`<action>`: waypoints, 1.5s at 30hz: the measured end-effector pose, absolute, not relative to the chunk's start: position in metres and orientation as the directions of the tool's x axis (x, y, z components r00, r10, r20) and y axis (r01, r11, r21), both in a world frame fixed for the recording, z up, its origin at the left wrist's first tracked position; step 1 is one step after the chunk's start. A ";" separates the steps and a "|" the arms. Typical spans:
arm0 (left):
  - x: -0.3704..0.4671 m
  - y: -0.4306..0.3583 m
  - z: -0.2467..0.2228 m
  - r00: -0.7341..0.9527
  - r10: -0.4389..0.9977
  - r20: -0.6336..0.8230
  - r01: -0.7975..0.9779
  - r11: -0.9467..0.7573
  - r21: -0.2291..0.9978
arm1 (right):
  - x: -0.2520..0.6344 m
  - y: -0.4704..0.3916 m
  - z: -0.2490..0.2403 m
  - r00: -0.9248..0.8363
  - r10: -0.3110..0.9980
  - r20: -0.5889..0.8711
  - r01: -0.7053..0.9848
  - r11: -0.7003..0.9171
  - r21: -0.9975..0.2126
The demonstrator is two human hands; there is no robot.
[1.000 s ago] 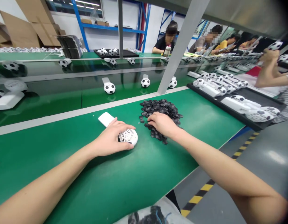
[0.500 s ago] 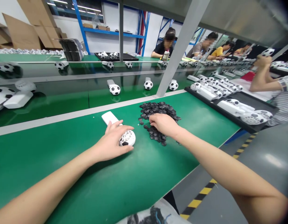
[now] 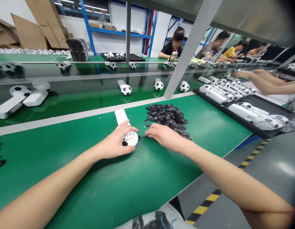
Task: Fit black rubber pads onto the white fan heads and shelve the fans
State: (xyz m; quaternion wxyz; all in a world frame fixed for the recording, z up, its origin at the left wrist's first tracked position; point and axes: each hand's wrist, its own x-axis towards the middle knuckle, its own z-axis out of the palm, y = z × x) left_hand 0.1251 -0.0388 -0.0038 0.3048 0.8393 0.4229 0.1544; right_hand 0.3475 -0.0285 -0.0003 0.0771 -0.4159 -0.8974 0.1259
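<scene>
On the green tabletop (image 3: 109, 187), the right hand (image 3: 167, 136) has been drawn from the black pile (image 3: 166, 114) toward the ball-headed white item (image 3: 130, 139).
The right fingers are bent narrow, just left of the pile; whether anything is pinched cannot be told. By the left hand (image 3: 112, 141), finger and thumb wide-curved, the item's ball end is held at frame centre, its handle now turned more up-frame. A small dark piece (image 3: 139, 138) is now seen at the ball's right rim; attention seems shifted from pile to ball. Bare room is left at lower centre, bounded by the tabletop's diagonal front edge at lower right, the black tray (image 3: 223, 109) at right and the pale strip (image 3: 90, 113) above.
</scene>
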 end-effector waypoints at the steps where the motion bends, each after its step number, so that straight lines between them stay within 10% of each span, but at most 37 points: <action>1: 0.125 -0.039 -0.004 0.596 0.803 0.000 0.614 -0.455 0.644 | 0.349 -0.029 -0.002 -0.640 0.768 -0.006 0.746 0.621 -0.240; 11: 0.118 -0.033 -0.003 0.680 0.733 -0.012 0.544 -0.494 0.678 | 0.337 -0.040 0.009 -0.715 0.659 0.233 0.499 0.715 -0.490; 20: 0.121 -0.036 -0.005 0.627 0.779 -0.005 0.575 -0.458 0.678 | 0.315 -0.045 0.014 -0.886 0.423 0.191 0.423 0.905 -0.045; 29: 0.124 -0.037 -0.004 0.607 0.794 0.022 0.585 -0.466 0.664 | 0.309 -0.048 0.007 -0.623 0.761 0.182 0.543 0.588 -0.599; 45: 0.120 -0.032 -0.006 0.646 0.763 0.024 0.549 -0.486 0.680 | 0.309 -0.037 0.015 -0.705 0.679 0.204 0.458 0.656 -0.600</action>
